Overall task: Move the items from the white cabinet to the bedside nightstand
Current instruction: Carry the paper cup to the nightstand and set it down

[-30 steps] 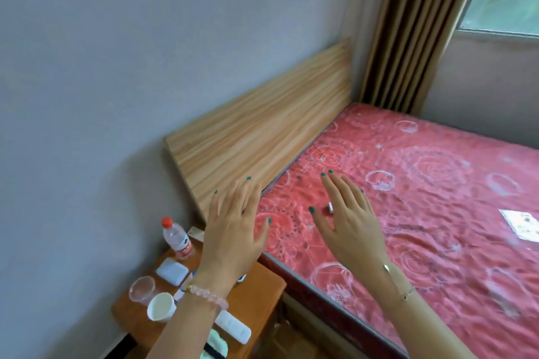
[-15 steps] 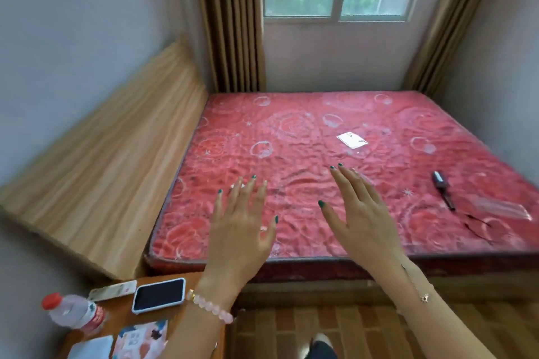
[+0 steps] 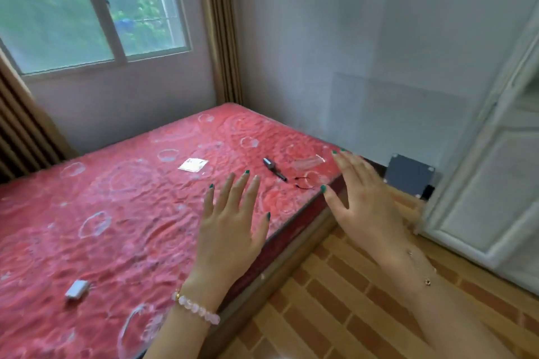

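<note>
- White cabinet (image 3: 493, 183): stands at the right edge of the view, on the floor (image 3: 350, 300) against the right wall. It is white with framed rectangular panels. The view is blurred there, so its contents cannot be made out.
- Orientation: the cabinet's long axis is upright, and its panelled face is turned to the left, towards the bed.
- Left hand (image 3: 230, 230): raised palm-down over the near right part of the mattress (image 3: 116, 213), fingers straight and spread wide, holding nothing. There is a pale pink bead bracelet (image 3: 195, 307) on the wrist.
- Right hand (image 3: 367, 204): raised over the mattress corner and the floor beside it, fingers spread wide, holding nothing. It is left of the cabinet and not touching it. There is a thin chain bracelet (image 3: 420, 268) on the wrist.
- On the red patterned mattress:
  - A black pen-shaped tool (image 3: 274, 169) lies beyond the left hand's fingertips, with its long axis running far-left to near-right.
  - A black cord loop (image 3: 303, 183) is just right of the tool.
  - A clear plastic wrapper (image 3: 309, 162) is near the right edge.
  - A white square packet (image 3: 193, 165) is left of the tool.
  - A small white adapter (image 3: 76, 289) is at near left.
- Between the bed and the cabinet: a grey square panel (image 3: 411, 176) stands at the foot of the wall, and bare brick-pattern floor lies in front of it.
- Far side: a window (image 3: 87, 9) with a brown curtain (image 3: 218, 26) on its right.
</note>
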Demonstrator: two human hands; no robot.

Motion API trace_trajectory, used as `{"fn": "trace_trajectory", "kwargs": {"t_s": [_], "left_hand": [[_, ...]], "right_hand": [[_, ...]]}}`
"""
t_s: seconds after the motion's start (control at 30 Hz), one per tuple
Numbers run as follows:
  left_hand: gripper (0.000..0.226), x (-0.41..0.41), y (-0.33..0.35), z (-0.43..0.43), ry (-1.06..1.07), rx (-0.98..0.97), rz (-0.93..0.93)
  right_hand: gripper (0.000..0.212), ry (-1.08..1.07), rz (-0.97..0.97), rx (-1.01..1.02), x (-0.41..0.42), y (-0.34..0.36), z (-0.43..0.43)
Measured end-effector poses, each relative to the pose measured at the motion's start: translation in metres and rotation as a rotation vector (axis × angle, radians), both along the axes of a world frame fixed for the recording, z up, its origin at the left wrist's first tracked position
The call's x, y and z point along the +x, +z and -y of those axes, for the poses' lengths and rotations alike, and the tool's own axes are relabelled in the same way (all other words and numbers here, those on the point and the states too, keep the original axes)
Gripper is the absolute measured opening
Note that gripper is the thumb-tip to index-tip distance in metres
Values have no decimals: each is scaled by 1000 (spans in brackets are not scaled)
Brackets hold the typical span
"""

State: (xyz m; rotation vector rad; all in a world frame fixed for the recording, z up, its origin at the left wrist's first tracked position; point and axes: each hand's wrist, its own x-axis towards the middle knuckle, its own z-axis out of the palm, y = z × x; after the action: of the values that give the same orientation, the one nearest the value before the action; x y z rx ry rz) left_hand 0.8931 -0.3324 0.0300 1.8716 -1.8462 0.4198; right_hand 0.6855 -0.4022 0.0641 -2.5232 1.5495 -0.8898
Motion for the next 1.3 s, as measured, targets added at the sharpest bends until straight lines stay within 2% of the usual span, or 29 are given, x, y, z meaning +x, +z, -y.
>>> {"fn": "trace_trajectory", "kwargs": {"t_s": [0.17, 0.3, 0.37, 0.5, 0.63, 0.7, 0.83, 1.0, 1.3], "left_hand": [[59, -82, 14, 61, -212, -7, 17], [59, -171, 32, 106, -355, -39, 19], [57, -214, 39, 125, -408, -59, 16], [58, -292, 39, 161, -469, -81, 60], [58, -355, 39, 191, -533, -78, 74], [58, -381, 40, 204, -558, -75, 99], [58, -426, 41, 233, -621, -97, 127], [57, -476, 41, 281, -707, -103, 119], [57, -557, 49, 406, -793, -175, 85]], "right_hand": [[69, -208, -16, -40, -96, 2, 19], [60, -338, -16, -77, -184, 14, 36], [59, -372, -21, -80, -223, 20, 44], [73, -437, -23, -87, -294, 21, 63], [68, -516, -28, -106, -356, 18, 76], [62, -551, -22, -96, -381, 17, 81], [68, -614, -20, -111, -422, 13, 97], [64, -683, -15, -108, -459, 6, 130], [57, -737, -55, -104, -520, 15, 245]]}}
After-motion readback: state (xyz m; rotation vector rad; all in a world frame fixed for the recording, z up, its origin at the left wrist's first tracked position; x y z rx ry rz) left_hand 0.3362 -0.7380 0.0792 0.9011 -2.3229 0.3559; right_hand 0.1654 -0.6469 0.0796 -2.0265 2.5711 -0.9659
